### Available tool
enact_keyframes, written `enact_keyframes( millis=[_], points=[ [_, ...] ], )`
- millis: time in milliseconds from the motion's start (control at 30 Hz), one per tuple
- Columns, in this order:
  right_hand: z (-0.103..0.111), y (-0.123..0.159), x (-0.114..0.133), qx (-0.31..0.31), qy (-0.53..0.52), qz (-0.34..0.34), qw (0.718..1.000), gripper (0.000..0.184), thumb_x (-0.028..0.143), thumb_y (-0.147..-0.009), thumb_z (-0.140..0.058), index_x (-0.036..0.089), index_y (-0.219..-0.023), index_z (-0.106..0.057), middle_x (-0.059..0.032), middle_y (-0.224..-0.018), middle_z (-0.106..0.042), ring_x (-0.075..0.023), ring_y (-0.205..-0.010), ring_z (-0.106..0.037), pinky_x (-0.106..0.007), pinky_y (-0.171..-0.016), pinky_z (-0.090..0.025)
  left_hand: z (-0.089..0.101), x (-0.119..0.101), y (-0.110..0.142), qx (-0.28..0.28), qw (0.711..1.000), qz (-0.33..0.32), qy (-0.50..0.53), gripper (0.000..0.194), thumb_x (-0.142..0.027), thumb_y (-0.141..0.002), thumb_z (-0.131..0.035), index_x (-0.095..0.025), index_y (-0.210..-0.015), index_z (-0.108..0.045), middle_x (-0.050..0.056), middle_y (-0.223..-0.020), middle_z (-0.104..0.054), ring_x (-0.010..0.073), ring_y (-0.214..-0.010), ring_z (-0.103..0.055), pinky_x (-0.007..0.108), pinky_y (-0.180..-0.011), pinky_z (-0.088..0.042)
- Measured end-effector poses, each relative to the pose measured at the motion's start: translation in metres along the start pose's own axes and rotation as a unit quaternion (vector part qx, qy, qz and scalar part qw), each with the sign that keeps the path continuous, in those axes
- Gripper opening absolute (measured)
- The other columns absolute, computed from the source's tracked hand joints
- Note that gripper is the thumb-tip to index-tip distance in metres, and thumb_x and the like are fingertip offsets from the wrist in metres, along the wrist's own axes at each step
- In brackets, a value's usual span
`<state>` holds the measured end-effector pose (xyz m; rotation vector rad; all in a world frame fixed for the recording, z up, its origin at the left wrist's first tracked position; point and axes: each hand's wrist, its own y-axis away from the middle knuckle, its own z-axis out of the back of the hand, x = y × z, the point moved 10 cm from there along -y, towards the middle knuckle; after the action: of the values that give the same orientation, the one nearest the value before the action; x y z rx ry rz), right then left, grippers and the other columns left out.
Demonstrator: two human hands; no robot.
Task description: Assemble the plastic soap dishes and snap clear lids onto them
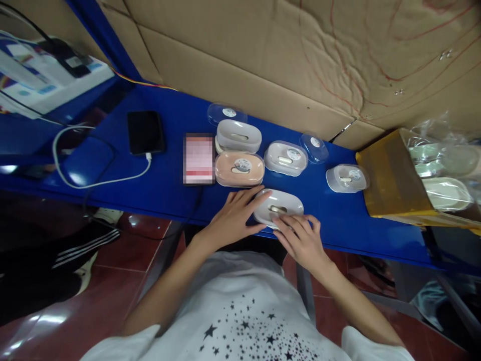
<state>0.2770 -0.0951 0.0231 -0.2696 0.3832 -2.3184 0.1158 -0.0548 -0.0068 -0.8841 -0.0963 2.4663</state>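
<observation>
My left hand (pixel 233 216) and my right hand (pixel 300 241) hold a white oval plastic case (pixel 278 204) between them at the near edge of the blue table (pixel 338 220). Left fingers lie over its left end, and right fingers cover its near rim. Just beyond my left hand sits a peach oval case (pixel 239 169), touching a grey-white one (pixel 238 136) behind it. To the right stand a white case (pixel 285 158) and another (pixel 347 178). Two clear oval lids (pixel 227 114) (pixel 313 148) lie at the back.
A black phone (pixel 146 133) on a white charging cable (pixel 101 163) and a pixelated card (pixel 199 159) lie left of the cases. A yellow-brown box (pixel 394 173) with bagged pale cases stands at the right. Cardboard (pixel 244 55) lines the wall. A person's striped trouser leg (pixel 56 255) shows lower left.
</observation>
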Motion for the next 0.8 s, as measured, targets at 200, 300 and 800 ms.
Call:
enact_keyframes(
  millis=[200, 300, 800],
  points=[
    [0.000, 0.010, -0.003, -0.027, 0.015, -0.031, 0.999, 0.080, 0.025, -0.109, -0.065, 0.050, -0.174, -0.025, 0.0012, -0.122, -0.083, -0.0261, -0.105, -0.076, -0.046, -0.103, -0.040, 0.000, -0.002, 0.000, 0.010, 1.000, -0.002, -0.021, 0.078, -0.044, -0.103, -0.076, -0.031, -0.170, -0.037, 0.011, -0.175, -0.043, 0.0326, -0.157, -0.047, 0.053, -0.127, -0.038],
    [-0.006, 0.014, -0.004, -0.017, 0.012, -0.052, 0.998, 0.074, 0.027, -0.110, -0.064, 0.046, -0.174, -0.030, -0.0007, -0.125, -0.082, -0.0271, -0.111, -0.075, -0.050, -0.111, -0.037, -0.001, -0.004, -0.001, 0.021, 0.999, -0.008, -0.026, 0.077, -0.043, -0.103, -0.076, -0.032, -0.169, -0.039, 0.011, -0.176, -0.043, 0.0326, -0.155, -0.048, 0.052, -0.125, -0.040],
    [-0.001, -0.098, -0.230, 0.052, 0.052, -0.289, 0.954, 0.076, 0.042, -0.105, -0.072, 0.006, -0.165, -0.043, -0.0336, -0.173, -0.037, -0.0463, -0.157, -0.042, -0.069, -0.126, -0.029, -0.001, -0.004, -0.001, 0.028, 0.999, -0.004, -0.040, 0.054, -0.045, -0.103, -0.077, -0.029, -0.151, -0.059, 0.012, -0.171, -0.048, 0.0357, -0.153, -0.050, 0.054, -0.122, -0.042]
  ],
)
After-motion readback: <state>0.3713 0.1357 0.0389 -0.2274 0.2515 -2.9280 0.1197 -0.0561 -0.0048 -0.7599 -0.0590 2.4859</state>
